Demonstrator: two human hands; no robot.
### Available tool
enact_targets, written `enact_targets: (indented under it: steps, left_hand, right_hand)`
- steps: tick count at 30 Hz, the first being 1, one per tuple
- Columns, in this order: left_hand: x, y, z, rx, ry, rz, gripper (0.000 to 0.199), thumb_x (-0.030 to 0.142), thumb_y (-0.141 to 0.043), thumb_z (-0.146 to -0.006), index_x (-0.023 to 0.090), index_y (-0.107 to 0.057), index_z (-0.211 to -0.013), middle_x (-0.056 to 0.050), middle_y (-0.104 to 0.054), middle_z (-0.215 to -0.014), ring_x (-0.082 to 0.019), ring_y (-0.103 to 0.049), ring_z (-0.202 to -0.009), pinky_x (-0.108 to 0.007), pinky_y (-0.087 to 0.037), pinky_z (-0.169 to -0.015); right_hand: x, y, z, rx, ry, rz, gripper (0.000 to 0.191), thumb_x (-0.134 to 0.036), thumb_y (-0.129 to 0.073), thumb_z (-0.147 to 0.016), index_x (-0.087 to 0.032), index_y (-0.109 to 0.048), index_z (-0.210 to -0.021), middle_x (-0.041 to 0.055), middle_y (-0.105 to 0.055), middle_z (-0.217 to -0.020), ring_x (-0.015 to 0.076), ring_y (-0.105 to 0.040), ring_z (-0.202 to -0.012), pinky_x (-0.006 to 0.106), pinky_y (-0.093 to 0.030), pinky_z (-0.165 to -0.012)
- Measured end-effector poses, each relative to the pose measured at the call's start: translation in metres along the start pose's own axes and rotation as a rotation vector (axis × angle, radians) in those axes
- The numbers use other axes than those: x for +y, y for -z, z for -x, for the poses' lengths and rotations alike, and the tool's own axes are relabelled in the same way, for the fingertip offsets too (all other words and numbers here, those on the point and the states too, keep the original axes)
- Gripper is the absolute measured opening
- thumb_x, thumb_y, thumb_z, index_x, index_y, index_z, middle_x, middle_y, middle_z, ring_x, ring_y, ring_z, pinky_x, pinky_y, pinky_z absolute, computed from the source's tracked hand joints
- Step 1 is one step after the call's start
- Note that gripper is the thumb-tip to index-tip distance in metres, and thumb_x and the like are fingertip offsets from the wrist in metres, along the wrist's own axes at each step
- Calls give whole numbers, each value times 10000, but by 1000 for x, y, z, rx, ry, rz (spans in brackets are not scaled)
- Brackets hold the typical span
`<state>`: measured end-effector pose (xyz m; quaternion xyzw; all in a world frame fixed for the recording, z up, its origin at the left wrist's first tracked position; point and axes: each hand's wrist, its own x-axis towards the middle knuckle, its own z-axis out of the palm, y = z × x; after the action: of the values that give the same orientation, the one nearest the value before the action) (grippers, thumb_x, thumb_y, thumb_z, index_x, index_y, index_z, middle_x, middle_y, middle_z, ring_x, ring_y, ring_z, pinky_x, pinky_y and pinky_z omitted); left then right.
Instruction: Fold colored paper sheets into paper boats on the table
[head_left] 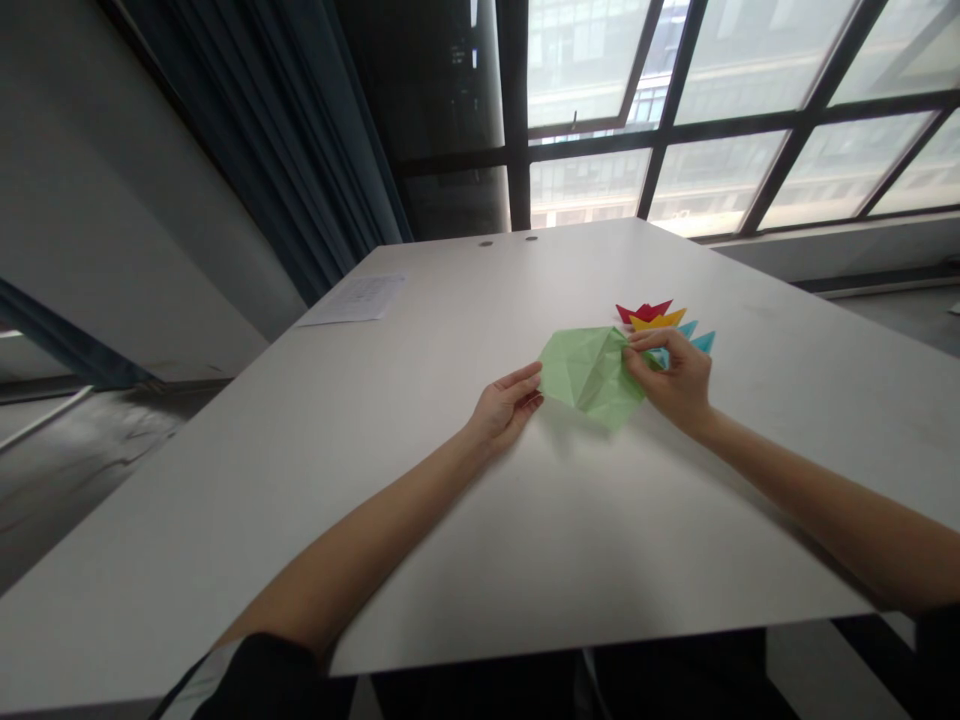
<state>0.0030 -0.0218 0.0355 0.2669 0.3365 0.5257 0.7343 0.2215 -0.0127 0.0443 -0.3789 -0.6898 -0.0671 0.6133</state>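
A creased sheet of light green paper [589, 375] is held up between my hands, just above the white table [465, 540]. My left hand [508, 405] grips its left edge, thumb on top and fingers beneath. With thumb and forefinger, my right hand [671, 375] pinches the paper near its upper right side. Fold lines cross the sheet, and its right part is bent. Behind my right hand stand folded paper boats: a red one [643, 312], a yellow one [657, 321] and a blue one [703, 341] partly hidden by my fingers.
Printed white paper [356, 298] lies near the table's far left edge. Two round holes show at the back of the tabletop. A blue curtain [285, 130] hangs at the left, and dark-framed windows [592, 190] stand beyond the table.
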Motion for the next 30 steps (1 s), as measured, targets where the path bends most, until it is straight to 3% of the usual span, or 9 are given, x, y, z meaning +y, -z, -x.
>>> enact_targets:
  steps: [3,11,15,17,19,22,26,30]
  left_hand:
    - [-1,0,-2,35,-22,26,169,36,-661,-666,118,-676,-813,-41,-673,-751,-79,-613,-698,-182,-486,-701]
    - [-5,2,-2,71,2,-41,144,74,-719,-616,110,-668,-746,-29,-654,-694,-69,-580,-632,-177,-464,-639]
    - [-3,5,-2,35,-19,-286,185,235,-741,-617,139,-669,-758,-47,-654,-777,-105,-577,-712,-211,-433,-657]
    - [5,3,1,28,-169,-561,203,326,-713,-646,164,-670,-759,-62,-644,-897,-151,-570,-850,-247,-426,-733]
    - [16,-3,7,8,-444,-870,189,359,-691,-664,185,-671,-734,-68,-591,-1071,-197,-510,-1027,-293,-392,-850]
    - [30,-19,21,-127,-705,-1169,186,376,-674,-687,209,-671,-769,-75,-538,-1172,-233,-422,-1152,-358,-295,-981]
    - [35,-35,36,-197,-822,-1289,252,410,-705,-643,206,-654,-783,-94,-546,-1161,-256,-419,-1146,-375,-276,-1003]
    - [29,-38,38,-179,-818,-1291,293,415,-730,-600,193,-640,-770,-96,-568,-1008,-238,-505,-983,-348,-373,-911]
  right_hand:
    - [-1,0,0,3,10,-5,90,-152,-626,-697,-216,-563,-703,25,-658,-755,191,-627,-733,390,-511,-725]
    - [2,-1,1,-6,-36,-23,66,-178,-627,-704,-212,-570,-711,22,-656,-762,189,-624,-746,390,-508,-733]
    - [-1,-1,-1,-39,6,-19,73,-173,-620,-705,-218,-562,-704,16,-655,-744,186,-622,-724,380,-506,-709]
    - [-3,0,-1,-63,38,-22,86,-164,-619,-704,-222,-555,-698,13,-655,-737,182,-618,-701,374,-501,-690]
    - [-7,0,-2,-91,71,-28,104,-153,-621,-700,-227,-547,-692,9,-656,-726,179,-614,-678,370,-492,-674]
    - [-14,1,-2,-142,130,-48,127,-147,-628,-694,-236,-537,-684,-4,-657,-702,176,-610,-654,366,-476,-660]
    - [-24,0,-2,-190,200,-80,139,-151,-636,-693,-239,-528,-685,0,-669,-702,169,-606,-628,367,-459,-659]
    - [-32,-1,-2,-193,252,-74,143,-157,-634,-702,-235,-515,-693,8,-678,-713,163,-610,-610,364,-457,-648]
